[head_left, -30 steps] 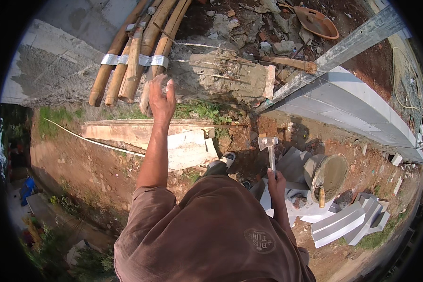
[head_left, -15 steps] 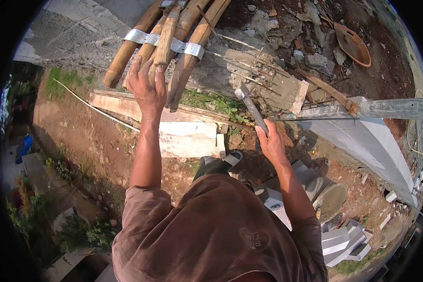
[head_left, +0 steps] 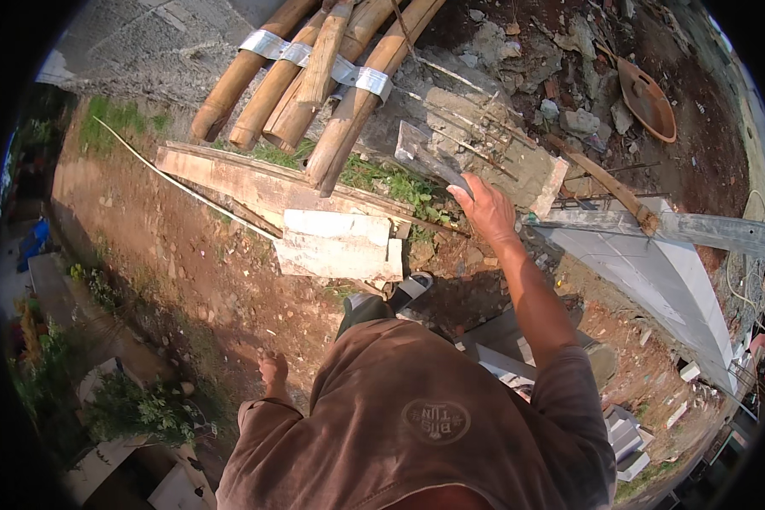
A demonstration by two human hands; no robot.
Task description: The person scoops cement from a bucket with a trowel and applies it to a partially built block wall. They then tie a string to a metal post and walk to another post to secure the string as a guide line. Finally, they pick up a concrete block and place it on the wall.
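Note:
In my right hand (head_left: 487,208) is a short grey flat-bladed tool (head_left: 425,153), its broad end pointing up and left near the poles. My fingers are wrapped round its lower end, so the grip is hidden. Several round wooden poles (head_left: 217,109) lie side by side at the top, crossed by a silver metal strip (head_left: 297,54). A shorter split piece of wood (head_left: 323,68) rests over the strip. My left hand (head_left: 274,371) hangs low beside my body, away from the poles. It appears empty, with its fingers loosely apart.
Below the poles lie a long plank (head_left: 217,174) and pale boards (head_left: 340,242). Thin steel bars (head_left: 476,153) jut from rough concrete at the right. Beyond are rubble (head_left: 578,119), an orange-brown basin (head_left: 648,98) and a grey block wall (head_left: 654,280).
My left hand has left the poles and dropped down beside my body. My right hand has risen slightly, and the tool has turned so its broad flat face shows.

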